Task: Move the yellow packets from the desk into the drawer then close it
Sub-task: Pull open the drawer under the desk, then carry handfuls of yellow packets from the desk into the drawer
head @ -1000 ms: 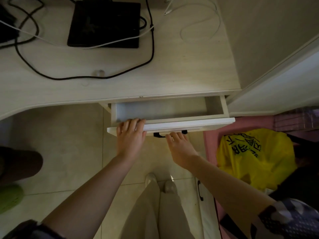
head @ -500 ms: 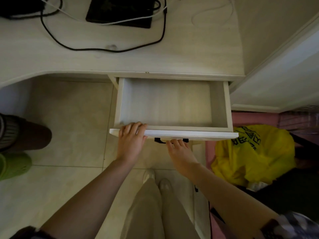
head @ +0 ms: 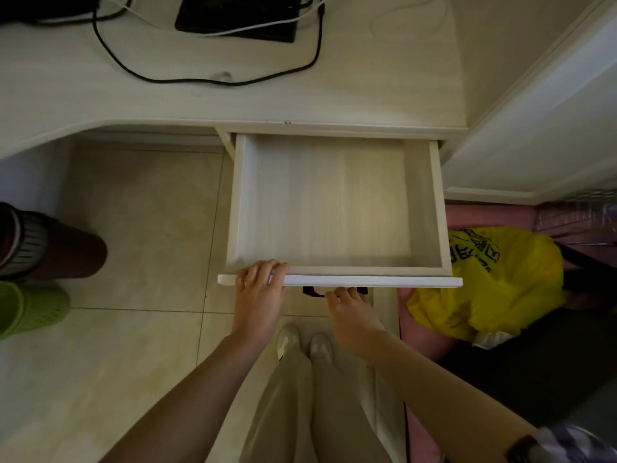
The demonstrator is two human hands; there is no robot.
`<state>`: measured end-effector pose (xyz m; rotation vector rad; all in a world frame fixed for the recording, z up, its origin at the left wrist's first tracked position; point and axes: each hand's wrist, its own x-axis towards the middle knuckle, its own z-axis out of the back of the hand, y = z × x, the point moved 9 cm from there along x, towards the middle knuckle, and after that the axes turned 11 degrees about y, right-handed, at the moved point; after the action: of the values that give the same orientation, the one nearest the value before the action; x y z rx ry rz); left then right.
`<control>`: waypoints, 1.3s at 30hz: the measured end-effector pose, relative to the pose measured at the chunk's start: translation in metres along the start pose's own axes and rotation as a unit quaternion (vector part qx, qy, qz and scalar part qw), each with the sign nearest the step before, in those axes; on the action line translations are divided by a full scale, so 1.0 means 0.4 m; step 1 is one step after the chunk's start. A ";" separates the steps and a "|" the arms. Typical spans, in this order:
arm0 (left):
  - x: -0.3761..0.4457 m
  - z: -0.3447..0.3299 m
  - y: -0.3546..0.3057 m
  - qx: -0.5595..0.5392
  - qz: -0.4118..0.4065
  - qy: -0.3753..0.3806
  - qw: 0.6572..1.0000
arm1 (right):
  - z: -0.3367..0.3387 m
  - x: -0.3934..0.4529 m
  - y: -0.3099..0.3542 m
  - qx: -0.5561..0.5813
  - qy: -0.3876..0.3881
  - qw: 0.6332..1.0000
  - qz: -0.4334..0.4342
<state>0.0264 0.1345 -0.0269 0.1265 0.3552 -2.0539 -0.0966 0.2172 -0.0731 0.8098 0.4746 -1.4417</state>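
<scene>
The white drawer (head: 334,208) under the desk (head: 233,101) is pulled far out, and its pale wooden bottom is bare. My left hand (head: 258,295) grips the top edge of the drawer front (head: 384,281) near its left end, fingers curled over the rim. My right hand (head: 354,319) reaches under the front, with its fingertips hooked on the black handle (head: 310,291). No yellow packets show on the visible part of the desk.
A black device (head: 233,15) and a looping black cable (head: 207,81) lie on the desk. A yellow plastic bag (head: 490,285) sits in a pink bin right of the drawer, below a white cabinet (head: 534,135). A green basket (head: 30,309) stands at the left, and my shoes (head: 303,342) are under the drawer front.
The drawer has slid out from barely open to far open. Both hands stayed on its front and came toward me with it.
</scene>
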 end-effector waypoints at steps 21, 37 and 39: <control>-0.095 0.090 0.041 -0.170 0.062 0.086 0.980 | 0.149 -0.078 0.074 0.038 0.012 0.999 0.006; -0.377 0.299 0.450 -0.318 0.334 -0.064 0.885 | 0.374 -0.025 0.589 -0.011 -0.021 0.986 0.162; -0.407 0.323 0.525 -0.324 0.355 -0.080 0.873 | 0.389 -0.008 0.674 -0.013 -0.022 0.984 0.178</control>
<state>0.2963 0.1374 0.0930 -0.2889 0.7481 -1.1301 0.1387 0.0889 0.0855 0.7951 0.2953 -1.1168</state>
